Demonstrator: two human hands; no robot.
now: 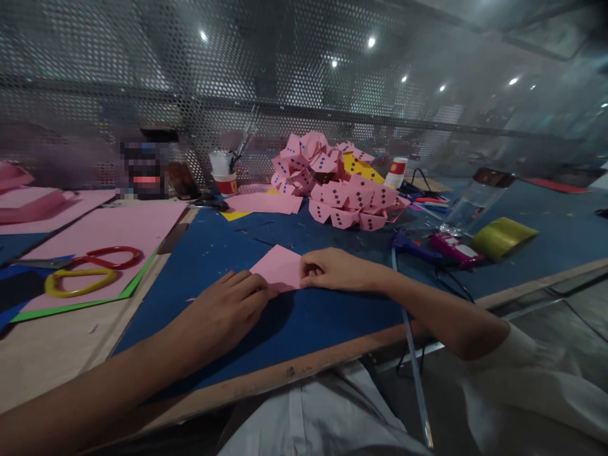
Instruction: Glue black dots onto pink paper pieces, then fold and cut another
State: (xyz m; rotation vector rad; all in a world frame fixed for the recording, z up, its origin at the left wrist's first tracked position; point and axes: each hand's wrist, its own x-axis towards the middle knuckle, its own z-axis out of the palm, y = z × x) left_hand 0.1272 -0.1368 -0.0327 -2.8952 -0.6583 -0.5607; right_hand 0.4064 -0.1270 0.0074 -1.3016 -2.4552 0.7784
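Lying between the hands (236, 309), pink paper (280, 268) touches both.

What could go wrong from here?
The small pink sheet might skew if the left hand and right hand press unevenly. The right forearm crosses the clear stick overhanging the table edge, so it could snag. The pink pile looks loose and might topple if bumped.

The pink square paper (279, 267) at seven o'clock looked smooth and matt. At twelve, the grey perforated metal screen (294, 73) shone dully; at nine, red-and-yellow looped plastic scissor handles (51, 285) looked glossy.
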